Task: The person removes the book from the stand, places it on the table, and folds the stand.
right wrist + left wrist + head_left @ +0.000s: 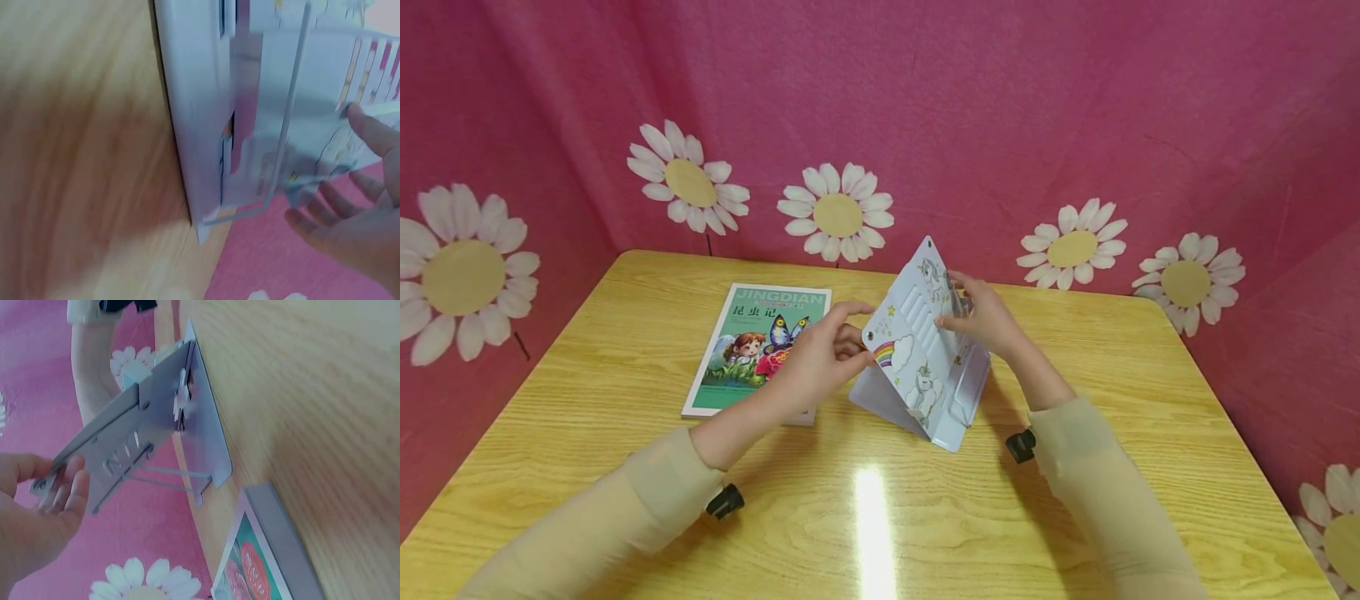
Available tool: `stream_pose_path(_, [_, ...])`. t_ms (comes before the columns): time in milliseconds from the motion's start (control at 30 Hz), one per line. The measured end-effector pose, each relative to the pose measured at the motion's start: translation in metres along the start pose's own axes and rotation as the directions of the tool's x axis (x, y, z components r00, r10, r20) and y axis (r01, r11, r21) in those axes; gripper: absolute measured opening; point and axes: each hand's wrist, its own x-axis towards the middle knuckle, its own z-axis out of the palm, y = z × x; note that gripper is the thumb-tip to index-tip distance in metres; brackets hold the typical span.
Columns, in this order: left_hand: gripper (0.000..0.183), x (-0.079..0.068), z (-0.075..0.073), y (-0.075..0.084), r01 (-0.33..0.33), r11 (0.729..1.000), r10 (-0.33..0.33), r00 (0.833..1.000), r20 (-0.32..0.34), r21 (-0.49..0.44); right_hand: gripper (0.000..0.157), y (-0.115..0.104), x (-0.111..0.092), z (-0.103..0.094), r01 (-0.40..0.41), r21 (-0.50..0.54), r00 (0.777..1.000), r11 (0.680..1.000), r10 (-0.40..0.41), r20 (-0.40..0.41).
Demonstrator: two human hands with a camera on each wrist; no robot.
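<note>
A white metal book stand (917, 333) with unicorns, a rainbow and slots stands on the table, its panel tilted up from a flat base. My left hand (820, 354) pinches the panel's upper left corner between thumb and fingers. In the left wrist view, the back of the book stand (134, 425) shows with a wire support behind it, and the left hand (44, 519) is at its corner. My right hand (988, 317) holds the far side edge. The right wrist view has the right hand's thumb (369, 128) on the panel front and fingers around the side edge, partly hidden.
A green-covered book (752, 350) with a butterfly and a child lies flat left of the stand, partly under my left forearm. The wooden table (970, 517) meets a pink curtain (925, 125) with daisies at the back and sides.
</note>
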Motion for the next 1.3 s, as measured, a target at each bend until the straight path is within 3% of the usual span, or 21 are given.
stream_pose_path(133, [0.062, 0.005, -0.004, -0.005, -0.047, 0.998, 0.048, 0.997, 0.057, -0.031, 0.084, -0.008, -0.011, 0.008, -0.004, -0.010, 1.000, 1.000, 0.004, -0.029])
stream_pose_path(400, [0.065, 0.012, -0.009, -0.013, -0.109, 0.990, 0.119, 0.985, 0.126, -0.085, 0.097, -0.021, -0.030, 0.021, -0.032, 0.007, 0.999, 0.999, 0.032, 0.006])
stream_pose_path(567, [0.064, 0.014, -0.011, -0.014, -0.082, 0.991, 0.097, 0.984, 0.151, -0.104, 0.102, -0.023, -0.037, 0.029, -0.008, 0.025, 1.000, 1.000, 0.008, 0.030])
stream_pose_path(967, [0.061, 0.018, -0.014, -0.013, 0.032, 0.981, 0.004, 0.983, 0.185, -0.191, 0.103, -0.028, -0.043, 0.033, -0.058, 0.027, 0.997, 0.998, 0.056, 0.050])
stream_pose_path(1300, [0.060, 0.018, -0.013, -0.012, 0.028, 0.983, 0.006, 0.983, 0.181, -0.184, 0.101, -0.028, -0.043, 0.034, -0.037, 0.033, 0.999, 0.999, 0.036, 0.040])
